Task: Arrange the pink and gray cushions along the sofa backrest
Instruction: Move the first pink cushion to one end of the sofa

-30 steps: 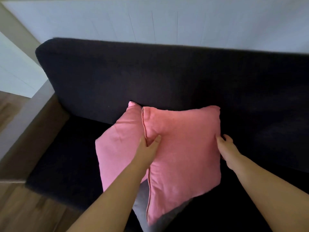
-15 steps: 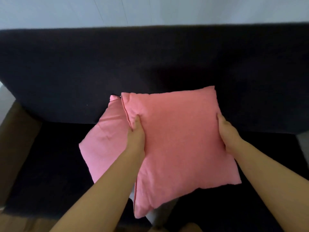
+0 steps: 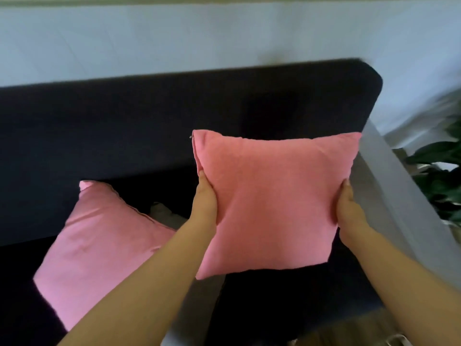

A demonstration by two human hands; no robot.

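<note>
A square pink fabric cushion (image 3: 272,201) is hanging upright before the dark sofa backrest (image 3: 149,116), near its right end; a second pink cushion (image 3: 99,248) is lying tilted on the seat to the left, a gray cushion (image 3: 167,214) peeking out behind it; a green leafy plant (image 3: 441,178) is standing beyond the gray armrest (image 3: 389,196); the left hand (image 3: 204,201) and right hand (image 3: 348,208) are clasping the raised cushion's side edges, forearms reaching forward.
</note>
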